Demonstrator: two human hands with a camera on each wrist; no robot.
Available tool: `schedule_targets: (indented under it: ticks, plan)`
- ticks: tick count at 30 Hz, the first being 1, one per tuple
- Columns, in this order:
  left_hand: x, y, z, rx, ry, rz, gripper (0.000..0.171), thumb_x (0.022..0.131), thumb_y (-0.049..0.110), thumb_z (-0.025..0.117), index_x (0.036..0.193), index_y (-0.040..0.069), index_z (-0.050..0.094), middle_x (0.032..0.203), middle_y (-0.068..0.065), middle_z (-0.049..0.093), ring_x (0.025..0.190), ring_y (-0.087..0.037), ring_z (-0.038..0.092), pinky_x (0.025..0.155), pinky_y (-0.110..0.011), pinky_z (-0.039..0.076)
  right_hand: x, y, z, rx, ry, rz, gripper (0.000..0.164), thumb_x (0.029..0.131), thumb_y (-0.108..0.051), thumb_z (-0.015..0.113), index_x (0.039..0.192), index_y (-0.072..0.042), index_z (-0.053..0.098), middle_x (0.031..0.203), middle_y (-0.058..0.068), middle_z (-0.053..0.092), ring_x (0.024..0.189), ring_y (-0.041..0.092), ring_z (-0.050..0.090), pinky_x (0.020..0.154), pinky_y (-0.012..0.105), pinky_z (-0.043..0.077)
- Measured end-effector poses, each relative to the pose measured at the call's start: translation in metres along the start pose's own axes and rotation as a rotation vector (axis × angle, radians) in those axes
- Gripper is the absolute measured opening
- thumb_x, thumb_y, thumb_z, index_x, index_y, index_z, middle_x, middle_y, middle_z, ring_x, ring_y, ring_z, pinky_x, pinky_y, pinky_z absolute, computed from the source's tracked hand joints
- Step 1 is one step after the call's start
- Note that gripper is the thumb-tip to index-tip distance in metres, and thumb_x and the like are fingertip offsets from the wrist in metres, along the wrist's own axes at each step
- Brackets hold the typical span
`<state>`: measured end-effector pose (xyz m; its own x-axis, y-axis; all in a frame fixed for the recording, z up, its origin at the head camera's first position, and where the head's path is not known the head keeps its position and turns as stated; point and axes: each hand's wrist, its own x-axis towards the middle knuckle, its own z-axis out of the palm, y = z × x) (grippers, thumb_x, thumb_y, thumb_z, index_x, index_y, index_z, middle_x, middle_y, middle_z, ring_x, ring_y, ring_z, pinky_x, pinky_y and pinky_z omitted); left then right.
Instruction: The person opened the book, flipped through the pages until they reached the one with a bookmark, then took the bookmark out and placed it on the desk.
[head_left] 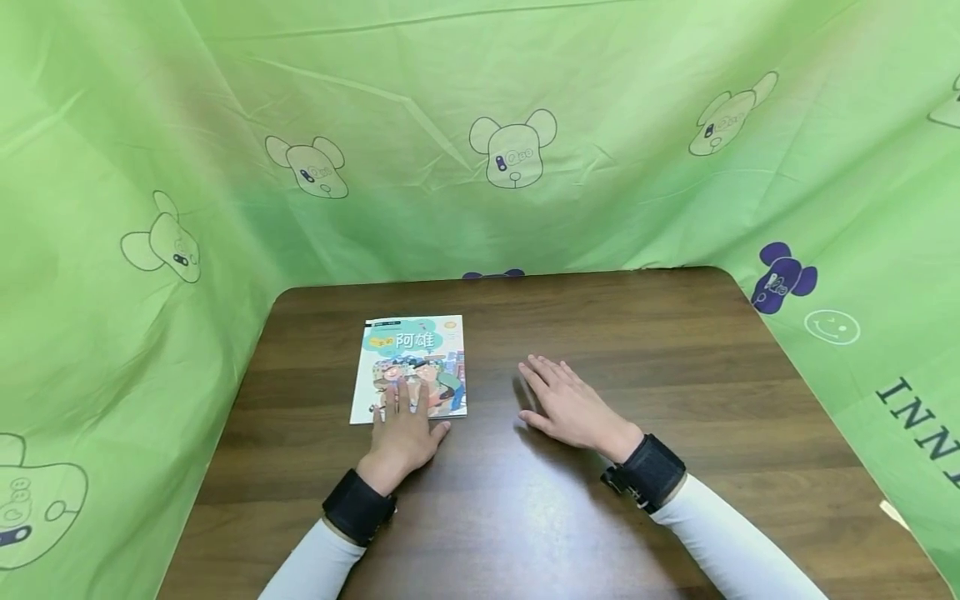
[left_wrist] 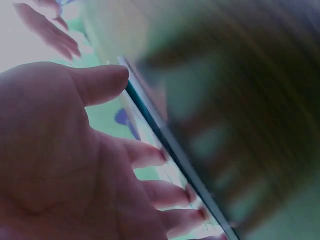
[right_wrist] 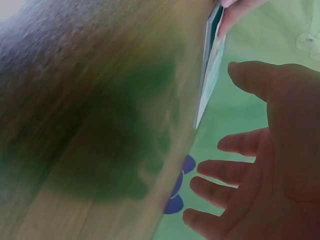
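Head view: illustrated booklet (head_left: 412, 358), cover up, lies flat on brown wood-grain counter (head_left: 637, 333), approx. 10 o'clock of counter ctr. L hand (head_left: 401, 440): released, fingers spread & straight toward approx. 12 o'clock, over booklet's 6 o'clock edge & lower cover; thumb toward approx. 2 o'clock. R hand (head_left: 576, 412): likewise released, holding nothing, fingers straight toward approx. 11 o'clock; located approx. 3 o'clock of booklet, well apart from it. Both wrists w/ black wristbands (head_left: 651, 472) above white sleeves (head_left: 738, 533). Green cloth (head_left: 420, 75) w/ mouse-head outlines surrounds counter, approx. 9 through 12 to 3 o'clock. L wrist view: booklet edge-on, fingertips at cover; amt. of pressure, if any, can't tell.
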<state>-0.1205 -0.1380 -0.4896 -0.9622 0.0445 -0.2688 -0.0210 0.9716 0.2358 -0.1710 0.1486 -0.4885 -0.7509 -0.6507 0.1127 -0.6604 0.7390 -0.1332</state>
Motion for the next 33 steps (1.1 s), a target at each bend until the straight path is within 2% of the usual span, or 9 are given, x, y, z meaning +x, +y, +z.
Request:
schedule_targets:
  ticks: [14, 21, 25, 33]
  plan:
    - [-0.023, 0.042, 0.013, 0.028, -0.015, 0.092, 0.077, 0.095, 0.056, 0.045, 0.156, 0.011, 0.031, 0.161, -0.028, 0.015, 0.147, -0.045, 0.012, 0.112, -0.064, 0.021, 0.003, -0.009, 0.004, 0.012, -0.031, -0.072, 0.077, 0.092, -0.049, 0.058, 0.149, 0.0, 0.041, 0.155, 0.022, 0.037, 0.141, 0.036, 0.034, 0.112, 0.056, 0.029]
    - [-0.034, 0.058, 0.019, 0.004, -0.044, 0.129, 0.078, 0.095, 0.057, 0.046, 0.155, 0.01, 0.032, 0.161, -0.027, 0.014, 0.147, -0.045, 0.009, 0.111, -0.064, 0.021, -0.001, -0.01, 0.006, 0.031, -0.049, -0.127, 0.076, 0.092, -0.05, 0.057, 0.149, -0.001, 0.041, 0.154, 0.02, 0.038, 0.142, 0.034, 0.034, 0.111, 0.058, 0.029]
    - [-0.039, 0.065, 0.019, 0.001, -0.073, 0.133, 0.079, 0.095, 0.058, 0.045, 0.156, 0.01, 0.031, 0.162, -0.025, 0.012, 0.147, -0.045, 0.008, 0.112, -0.064, 0.021, -0.005, -0.009, 0.006, 0.029, -0.071, -0.168, 0.075, 0.092, -0.048, 0.058, 0.147, 0.001, 0.043, 0.155, 0.019, 0.038, 0.142, 0.032, 0.035, 0.11, 0.059, 0.029]
    - [-0.049, 0.071, 0.019, 0.031, -0.09, 0.168, 0.078, 0.094, 0.061, 0.043, 0.155, 0.012, 0.033, 0.162, -0.024, 0.013, 0.148, -0.04, 0.009, 0.112, -0.063, 0.021, -0.017, -0.009, 0.005, 0.048, -0.127, -0.244, 0.074, 0.091, -0.051, 0.059, 0.145, -0.001, 0.048, 0.154, 0.016, 0.041, 0.14, 0.029, 0.039, 0.109, 0.059, 0.032]
